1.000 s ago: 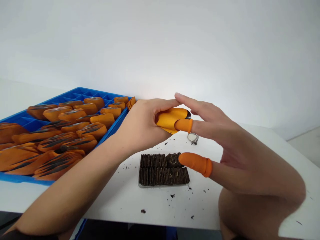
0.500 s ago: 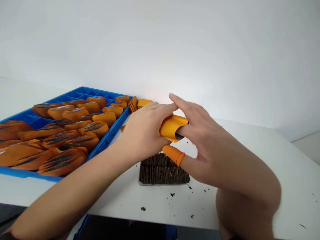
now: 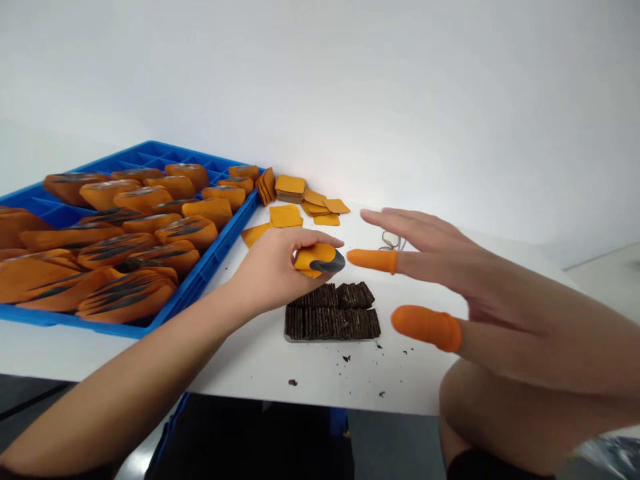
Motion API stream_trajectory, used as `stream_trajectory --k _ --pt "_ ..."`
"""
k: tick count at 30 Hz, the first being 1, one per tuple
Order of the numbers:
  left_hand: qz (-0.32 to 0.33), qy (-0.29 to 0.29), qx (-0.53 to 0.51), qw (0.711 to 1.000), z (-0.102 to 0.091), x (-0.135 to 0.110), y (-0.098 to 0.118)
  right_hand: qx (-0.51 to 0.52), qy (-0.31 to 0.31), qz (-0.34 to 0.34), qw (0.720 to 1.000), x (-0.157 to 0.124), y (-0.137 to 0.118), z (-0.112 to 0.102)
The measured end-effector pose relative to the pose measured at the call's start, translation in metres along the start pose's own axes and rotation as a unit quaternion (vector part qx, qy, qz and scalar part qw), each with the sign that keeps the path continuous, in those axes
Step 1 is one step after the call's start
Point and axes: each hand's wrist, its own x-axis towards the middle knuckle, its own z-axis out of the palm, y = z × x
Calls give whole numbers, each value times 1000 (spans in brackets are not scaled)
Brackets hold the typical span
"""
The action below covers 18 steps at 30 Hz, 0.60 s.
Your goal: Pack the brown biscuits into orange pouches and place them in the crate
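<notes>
- Two orange finger cots [image 3: 373, 260] covered your right hand's [image 3: 450, 280] thumb and index finger; that hand was spread wide, fingers fanned, gripping nothing and hovering just right of the piece.
- Your left hand [image 3: 273, 270] was curled around a small orange pouch [image 3: 316, 259] with a dark grey end poking out toward the right; thumb on top, fingers underneath, a firm pinch.
- That pouch sat just above the far-left edge of the clear tray of dark brown squares [image 3: 331, 313], not touching it as far as could be told.
- Risk, as a judgement: the dark insert looked only partly seated, so a loose pinch or a tilt could have let it slide out onto the squares below. Your left wrist was close to the tray, and a drop of the hand could have knocked the rows or shed more crumbs.
- Dark crumbs [image 3: 345, 360] were already scattered on the white table [image 3: 410, 380] near the front edge; a sweep of either forearm could have pushed them off.
- Counts: one clear tray of squares; one blue crate [image 3: 215, 257] at your left holding many filled orange pouches [image 3: 185, 230], too overlapped to count; one stack of flat orange squares [image 3: 290, 187] with about five loose ones [image 3: 285, 215] beside it; one small wire clip [image 3: 391, 239] behind your right fingers.
</notes>
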Motion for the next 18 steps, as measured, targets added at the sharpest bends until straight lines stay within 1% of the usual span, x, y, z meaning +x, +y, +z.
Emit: stream_trajectory --k 2,4,7,9,10,12,15,18 --pt "-3 -7 -2 1000 0 -3 -4 -15 18 23 999 -11 5 4" --pt "6 -4 -3 1000 0 -6 -5 -23 31 55 998 -18 18 18" --pt "19 7 -15 1000 1 -10 -4 -27 25 124 992 -23 48 56" --pt "19 7 -25 999 4 -11 -4 20 -1 175 984 -26 73 85" --pt "19 10 -22 1000 6 -11 -6 56 -3 195 979 -27 86 97" --pt "21 23 11 999 9 -10 -10 96 4 212 973 -31 107 116" --pt "17 58 69 996 14 -9 -18 129 18 214 968 -36 125 129" --pt "11 78 85 993 17 -10 -22 153 15 198 968 -39 128 129"
